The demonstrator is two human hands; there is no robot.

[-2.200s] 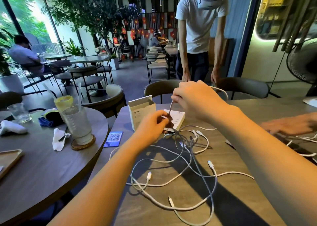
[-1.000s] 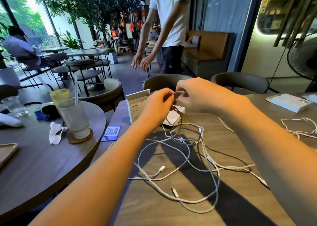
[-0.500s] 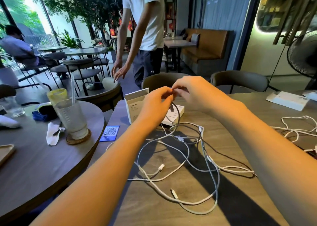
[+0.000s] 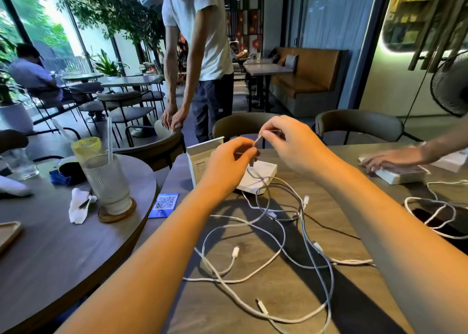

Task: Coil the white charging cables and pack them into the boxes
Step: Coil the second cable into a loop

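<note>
Pinching white cable [image 4: 255, 179] end between fingertips: left hand [image 4: 228, 163] and right hand [image 4: 291, 143], raised close together over table [image 4: 253, 295]. Cable drops from hands onto flat white box [image 4: 263, 174] just beneath, then joins loose tangle of white cables [image 4: 278, 247] sprawled nearer body, between both forearms. Upright open box [image 4: 200, 156] stands just left of left hand. Another person's hand [image 4: 385, 158] rests on box far right of right hand.

My grey-brown table [image 4: 286, 290] fills the lower middle of the frame. A tangle of white cables [image 4: 276, 242] sprawls across its centre, a flat white box [image 4: 260, 179] lies toward the upper middle, and a blue QR card [image 4: 164, 205] sits at its left edge.
</note>
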